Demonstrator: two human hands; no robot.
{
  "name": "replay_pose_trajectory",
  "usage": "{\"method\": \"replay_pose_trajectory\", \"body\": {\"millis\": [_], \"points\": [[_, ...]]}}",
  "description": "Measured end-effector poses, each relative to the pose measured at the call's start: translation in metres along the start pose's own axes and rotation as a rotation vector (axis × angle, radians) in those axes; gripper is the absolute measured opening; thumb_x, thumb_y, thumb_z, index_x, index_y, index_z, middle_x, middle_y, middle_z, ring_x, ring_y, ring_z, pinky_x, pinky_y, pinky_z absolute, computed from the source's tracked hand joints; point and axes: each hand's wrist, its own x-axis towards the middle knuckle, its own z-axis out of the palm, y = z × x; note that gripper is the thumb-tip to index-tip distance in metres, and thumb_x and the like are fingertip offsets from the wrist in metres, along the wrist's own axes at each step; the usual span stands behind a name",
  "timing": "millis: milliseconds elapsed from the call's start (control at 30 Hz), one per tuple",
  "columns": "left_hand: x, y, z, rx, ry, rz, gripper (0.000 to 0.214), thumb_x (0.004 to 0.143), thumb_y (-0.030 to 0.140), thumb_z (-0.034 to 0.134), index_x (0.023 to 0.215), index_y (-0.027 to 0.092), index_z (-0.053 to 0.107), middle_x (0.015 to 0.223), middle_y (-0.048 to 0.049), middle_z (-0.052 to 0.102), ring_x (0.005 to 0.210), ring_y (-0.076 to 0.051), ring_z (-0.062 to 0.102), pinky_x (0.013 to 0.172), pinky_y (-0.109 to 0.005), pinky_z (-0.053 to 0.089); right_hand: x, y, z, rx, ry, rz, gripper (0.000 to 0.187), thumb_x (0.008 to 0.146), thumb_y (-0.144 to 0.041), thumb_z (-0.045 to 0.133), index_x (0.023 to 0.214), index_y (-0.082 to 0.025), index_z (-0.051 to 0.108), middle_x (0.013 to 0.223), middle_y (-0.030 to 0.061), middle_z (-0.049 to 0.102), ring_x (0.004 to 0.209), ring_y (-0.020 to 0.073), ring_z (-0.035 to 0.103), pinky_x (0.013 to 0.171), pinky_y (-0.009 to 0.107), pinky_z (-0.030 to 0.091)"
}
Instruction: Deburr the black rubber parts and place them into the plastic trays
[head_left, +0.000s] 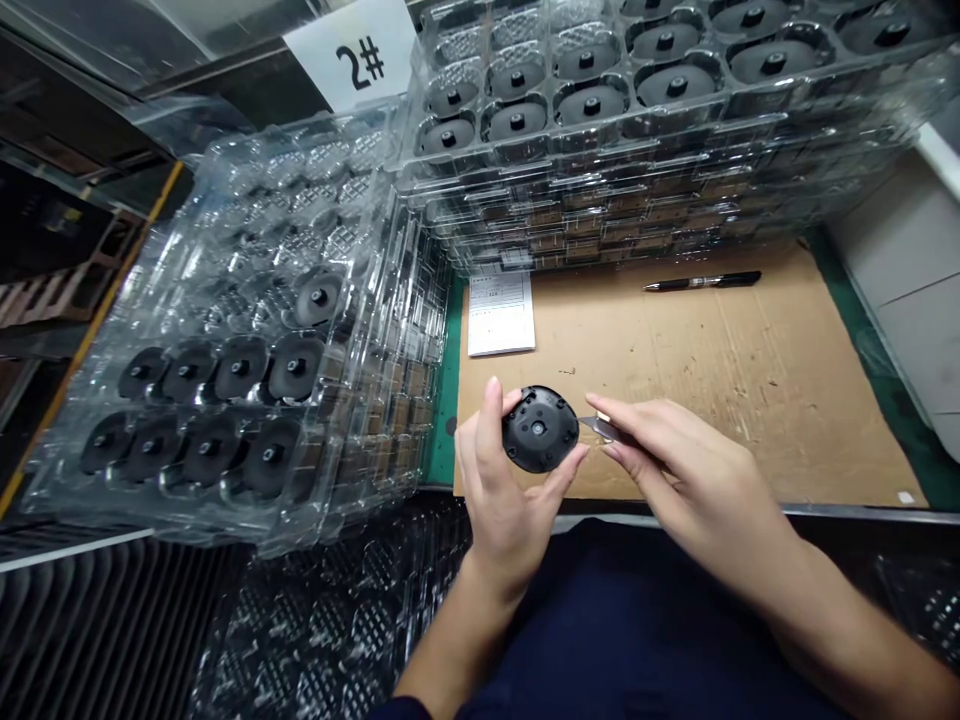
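Note:
My left hand grips a round black plastic part by its edges, thumb and fingers on opposite sides. The face turned up toward me has a small hub in the middle and little pegs near the rim. In my right hand is a small knife, pinched between thumb and fingers. Its pointed blade meets the right edge of the black part, or lies very close to it; I cannot tell which. Most of the knife's handle is hidden in my palm. Both hands are above the cardboard.
Clear plastic trays are stacked at left, several black parts in the top one. More stacked trays stand at the back. A printed paper and a pen lie on the cardboard. Behind is a "2#" sign.

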Motion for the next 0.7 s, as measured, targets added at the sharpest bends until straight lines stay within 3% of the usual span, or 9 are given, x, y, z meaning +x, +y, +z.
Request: {"method": "replay_pose_trajectory", "body": {"millis": [167, 700], "points": [[0.0001, 0.0007, -0.0001, 0.053, 0.027, 0.029, 0.102, 0.061, 0.026, 0.080, 0.143, 0.021, 0.020, 0.119, -0.0126, 0.053, 0.106, -0.024, 0.052, 0.097, -0.042, 0.042, -0.0005, -0.0041, -0.0019, 0.005, 0.018, -0.027, 0.030, 0.090, -0.014, 0.047, 0.117, -0.022, 0.056, 0.104, 0.0037, 0.064, 0.094, 0.0154, 0.059, 0.083, 0.030, 0.049], [-0.0009, 0.0002, -0.0004, 0.100, 0.025, 0.051, 0.100, 0.063, 0.027, 0.079, 0.143, 0.021, 0.020, 0.116, -0.0117, 0.055, 0.104, -0.023, 0.051, 0.094, -0.040, 0.043, -0.0016, -0.0037, 0.0027, -0.045, 0.011, -0.040, 0.030, 0.089, -0.014, 0.048, 0.118, -0.021, 0.056, 0.103, 0.0044, 0.064, 0.094, 0.0155, 0.058, 0.083, 0.029, 0.049]]}}
